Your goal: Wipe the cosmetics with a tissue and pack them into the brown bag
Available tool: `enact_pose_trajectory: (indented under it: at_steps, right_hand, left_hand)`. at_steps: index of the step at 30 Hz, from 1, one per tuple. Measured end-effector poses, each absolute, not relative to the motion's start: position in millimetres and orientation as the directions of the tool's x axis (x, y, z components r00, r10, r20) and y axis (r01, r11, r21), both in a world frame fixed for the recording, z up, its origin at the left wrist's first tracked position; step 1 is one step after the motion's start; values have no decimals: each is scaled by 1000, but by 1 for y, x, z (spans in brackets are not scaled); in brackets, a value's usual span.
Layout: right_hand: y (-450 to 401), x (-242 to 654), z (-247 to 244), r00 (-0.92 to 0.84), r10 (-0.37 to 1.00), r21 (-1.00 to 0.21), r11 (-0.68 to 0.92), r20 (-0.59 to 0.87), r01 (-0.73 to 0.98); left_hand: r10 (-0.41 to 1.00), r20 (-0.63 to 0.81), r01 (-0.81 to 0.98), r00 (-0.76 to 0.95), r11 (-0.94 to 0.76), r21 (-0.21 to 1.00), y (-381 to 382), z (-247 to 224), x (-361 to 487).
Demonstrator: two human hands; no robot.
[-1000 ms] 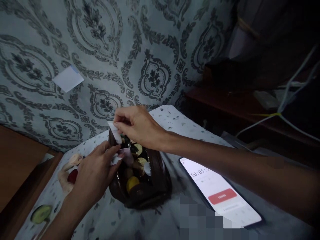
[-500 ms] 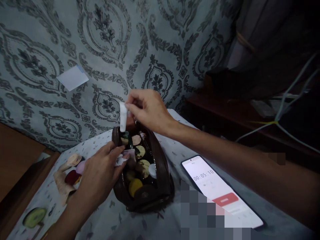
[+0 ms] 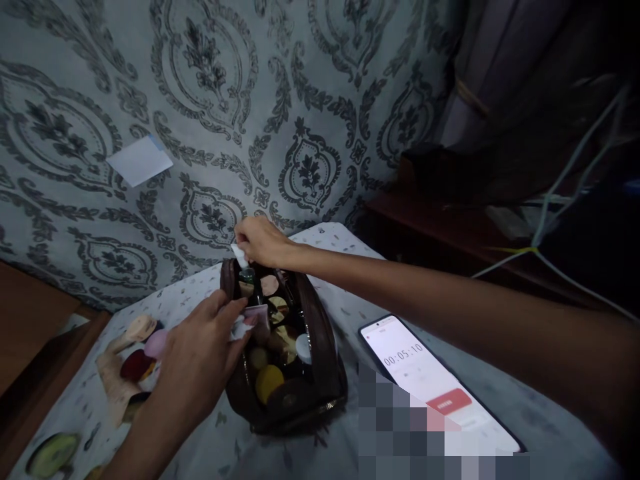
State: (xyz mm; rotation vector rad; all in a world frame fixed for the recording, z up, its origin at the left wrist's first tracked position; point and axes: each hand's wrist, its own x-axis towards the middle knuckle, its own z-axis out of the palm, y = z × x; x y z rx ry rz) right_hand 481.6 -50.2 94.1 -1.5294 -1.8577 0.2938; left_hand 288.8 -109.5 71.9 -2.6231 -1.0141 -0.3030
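A dark brown bag [image 3: 325, 353] stands unzipped on the patterned cloth, packed with several bottles, jars and a yellow lid [image 3: 270, 383]. My right hand [image 3: 260, 240] pinches a small white tube [image 3: 239, 255] at the bag's far left corner, the tube's lower end at the opening beside a green-capped bottle. At the bag's left side, my left hand [image 3: 205, 347] is closed on a crumpled white item [image 3: 242, 327]. A pale pink packet [image 3: 258, 319] lies against its fingertips, over the bag's contents.
Left of the bag lie a beige tube [image 3: 114, 373], a pink round item [image 3: 156, 343], a dark red one and a green-yellow round container [image 3: 53, 455]. A phone [image 3: 425, 373] showing a timer is at the right. Patterned wall behind.
My right hand has moved down and slightly left, bringing the white tube into the far left corner of the bag. My left hand has stayed nearly still. The view has shifted slightly.
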Motion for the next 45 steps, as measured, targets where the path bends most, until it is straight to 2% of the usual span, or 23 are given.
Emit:
enact_pose_trajectory:
  at_steps: [4,10,15,21,24,29,32,36,39,42,45]
  right_hand:
    - [-44,477,91,-127,951,-590,276,281,759]
    - [-32,483,92,-198,941,-605,330,276,725]
    - [-26,490,94,-237,930,-696,367,280,617]
    - [-24,490,84,-252,936,-700,351,245,622]
    - [-24,491,83,-249,933,-674,360,261,645]
    - [-21,492,81,-138,917,-527,332,373,783]
    - [-18,491,76,-131,923,-474,304,362,826]
    - [-18,490,73,-230,935,-483,338,269,808]
    - [-20,490,75,-208,940,-534,327,271,780]
    - [-21,492,77,-158,944,-567,301,288,766]
    - [-19,494,75,-135,948,-585,287,290,759]
  left_hand:
    - [615,309,681,726,-704,-200,-109,71,288]
    - [637,287,693,716,-700,-174,-110,71,289]
    - [659,272,709,702,-684,-173,-110,72,290]
    - [678,241,718,694,-674,-172,-112,74,292]
    - [710,203,738,674,-651,-175,-113,77,294]
    - [742,162,759,651,-634,-146,-115,79,296]
    - [734,160,750,661,-651,-116,-115,78,295]
    - [726,149,741,671,-665,-94,-112,81,293]
    - [731,127,742,670,-666,-79,-109,87,289]
    - [738,151,748,658,-663,-24,-107,91,282]
    - [730,235,719,642,-680,147,-103,87,273]
